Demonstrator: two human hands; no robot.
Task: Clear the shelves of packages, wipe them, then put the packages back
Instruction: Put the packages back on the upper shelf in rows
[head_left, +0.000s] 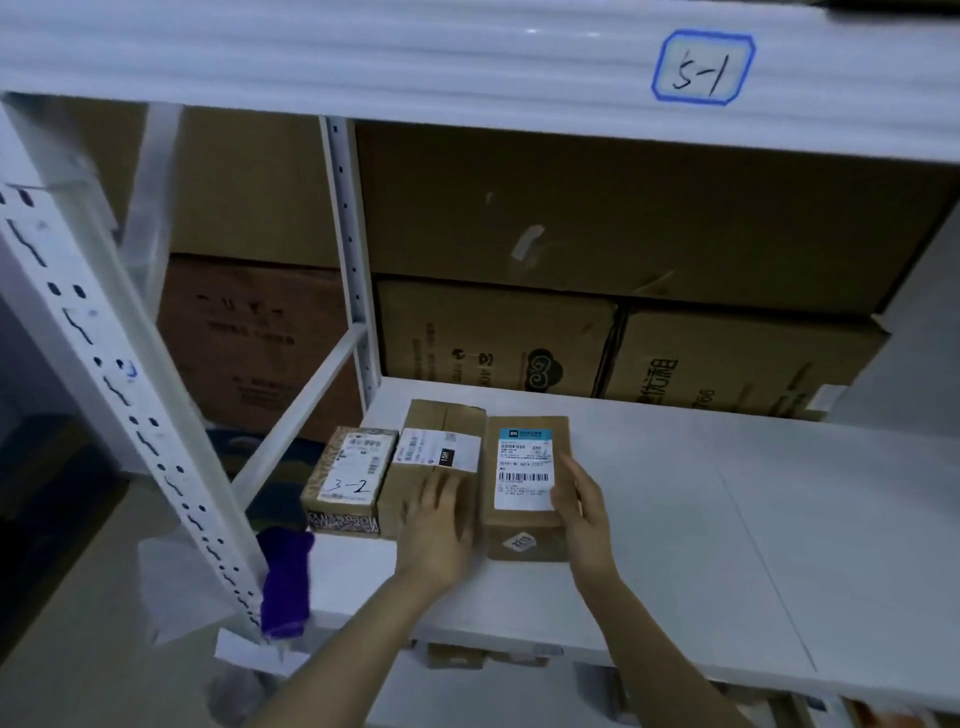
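Bare left grip, bare right grip, bare forearms.

small packages: 3 | large cartons: 5 | hands: 2 | purple cloth: 1 | shelf label: 1

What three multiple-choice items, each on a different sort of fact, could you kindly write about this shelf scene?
1. Where is the purple cloth?
A) at the shelf's front left corner, beside the upright
B) on top of a package
C) in the right hand

2. How many small packages stand in a row on the shelf?
A) two
B) three
C) five

3. What is the left hand doing?
A) gripping the cloth
B) hanging idle below the shelf
C) resting, fingers straight, on the middle package

Key: 1 A, the cloth hangs over that corner; 2 B, three labelled boxes stand side by side; 3 C, its fingers lie flat on the box top.
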